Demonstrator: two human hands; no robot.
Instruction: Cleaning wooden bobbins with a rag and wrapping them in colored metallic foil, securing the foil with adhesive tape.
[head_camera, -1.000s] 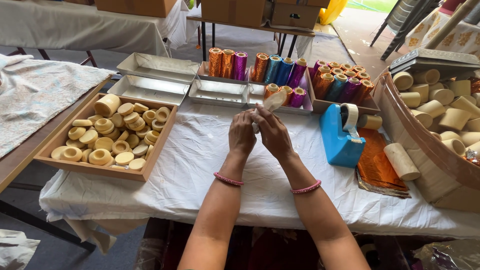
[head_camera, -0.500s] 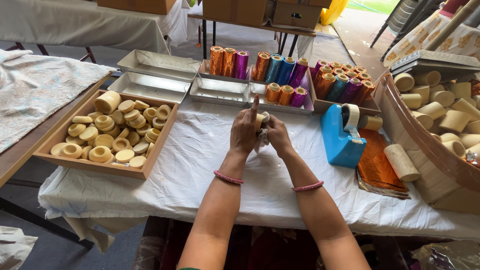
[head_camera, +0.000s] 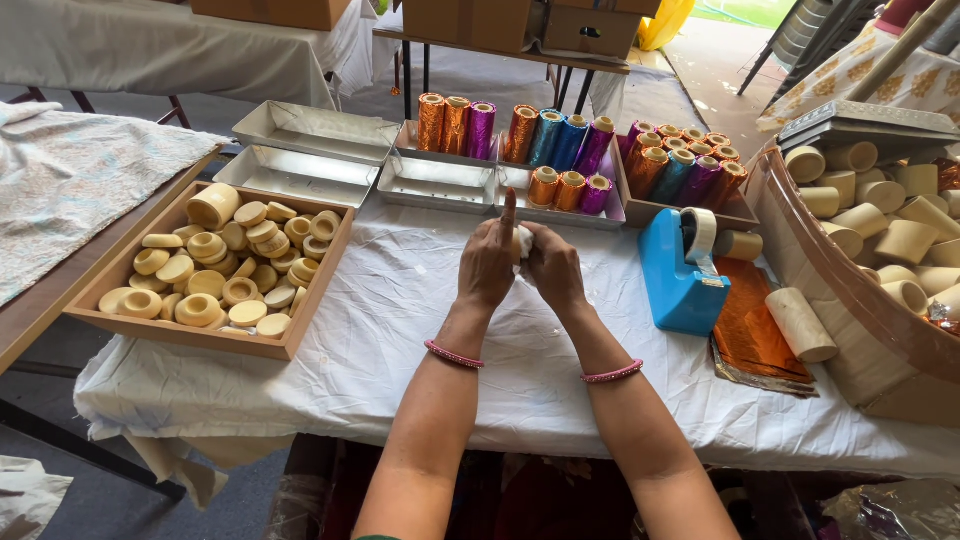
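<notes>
My left hand (head_camera: 487, 265) and my right hand (head_camera: 553, 268) meet above the white-covered table (head_camera: 400, 330), both closed around a small pale cylinder (head_camera: 523, 240) that shows only as a whitish sliver between the fingers. The left index finger sticks straight up. Each wrist wears a pink bead bracelet. A blue tape dispenser (head_camera: 683, 270) stands just right of my right hand. A wooden tray (head_camera: 205, 340) of cream-coloured round caps lies to the left.
Metal trays (head_camera: 300, 178) and foil-wrapped tubes in orange, purple and blue (head_camera: 560, 140) line the back of the table. Orange foil sheets (head_camera: 760, 335) and a bare tube (head_camera: 800, 325) lie at the right. A curved bin (head_camera: 830, 270) holds many plain tubes.
The pale cylinder, visible above my fingers a second ago, is now nearly hidden inside both hands. My hands have closed more tightly around it and the left index finger has risen.
</notes>
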